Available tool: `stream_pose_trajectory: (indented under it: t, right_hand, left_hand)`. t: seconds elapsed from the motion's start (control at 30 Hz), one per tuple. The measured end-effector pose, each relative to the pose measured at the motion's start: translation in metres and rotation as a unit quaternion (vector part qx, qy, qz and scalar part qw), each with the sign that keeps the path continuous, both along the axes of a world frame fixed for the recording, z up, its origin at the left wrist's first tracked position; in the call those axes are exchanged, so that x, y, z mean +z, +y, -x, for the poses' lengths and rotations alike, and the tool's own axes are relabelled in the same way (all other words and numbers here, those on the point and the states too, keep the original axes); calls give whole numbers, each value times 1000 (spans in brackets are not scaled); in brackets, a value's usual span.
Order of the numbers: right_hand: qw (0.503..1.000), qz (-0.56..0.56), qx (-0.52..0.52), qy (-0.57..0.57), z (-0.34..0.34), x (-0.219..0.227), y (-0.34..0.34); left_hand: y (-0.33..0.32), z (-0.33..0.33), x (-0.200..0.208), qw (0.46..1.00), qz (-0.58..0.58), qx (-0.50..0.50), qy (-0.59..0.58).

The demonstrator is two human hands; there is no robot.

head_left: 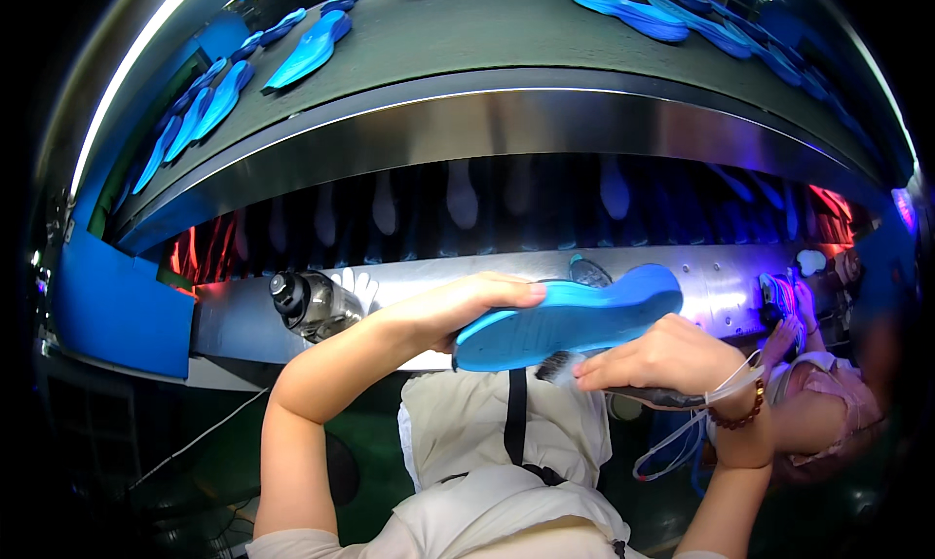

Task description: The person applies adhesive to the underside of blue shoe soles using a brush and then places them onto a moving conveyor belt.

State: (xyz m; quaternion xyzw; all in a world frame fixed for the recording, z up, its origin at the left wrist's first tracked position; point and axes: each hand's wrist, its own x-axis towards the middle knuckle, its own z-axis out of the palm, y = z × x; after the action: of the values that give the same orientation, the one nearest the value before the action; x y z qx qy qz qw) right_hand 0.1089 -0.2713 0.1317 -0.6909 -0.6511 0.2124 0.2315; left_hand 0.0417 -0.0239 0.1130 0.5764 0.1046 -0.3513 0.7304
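A blue shoe sole (575,323) is held in front of my body, tilted, with its long side running left to right. My left hand (487,301) is closed round its left end, thumb on top. My right hand (677,356) grips a brush (557,367) by its handle, just under the sole's lower edge. Its dark bristles are close to that edge; I cannot tell whether they touch it. A beaded bracelet and pale loops of cord circle my right wrist. Behind the sole, a round clear dish (588,272) is partly hidden.
Several blue soles lie on the green conveyor belt (458,38) above a steel edge. On the metal ledge (234,320) stand a dark-capped bottle (312,304) and a white glove (358,288). At the right, a co-worker's hands (794,320) handle something pink and blue.
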Motion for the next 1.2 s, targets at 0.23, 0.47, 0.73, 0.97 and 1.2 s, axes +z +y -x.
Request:
stream_pose_trajectory:
  t: [0.23, 0.47, 0.73, 0.97, 1.2]
  right_hand:
    - [996, -20, -51, 68, -27, -7, -15]
    - [885, -95, -273, 365, -23, -54, 0]
    - [823, -302, -409, 253, -30, -116, 12]
    - [589, -548, -183, 564, -33, -141, -39]
    - [548, -462, -268, 644, -42, -181, -11]
  left_hand:
    - [9, 0, -16, 999, 26, 13, -20]
    - [-13, 9, -80, 922, 350, 154, 54]
    - [-8, 10, -89, 935, 244, 257, 31]
    - [26, 18, 5, 892, 231, 290, -258]
    - [35, -87, 65, 724, 477, 395, -304]
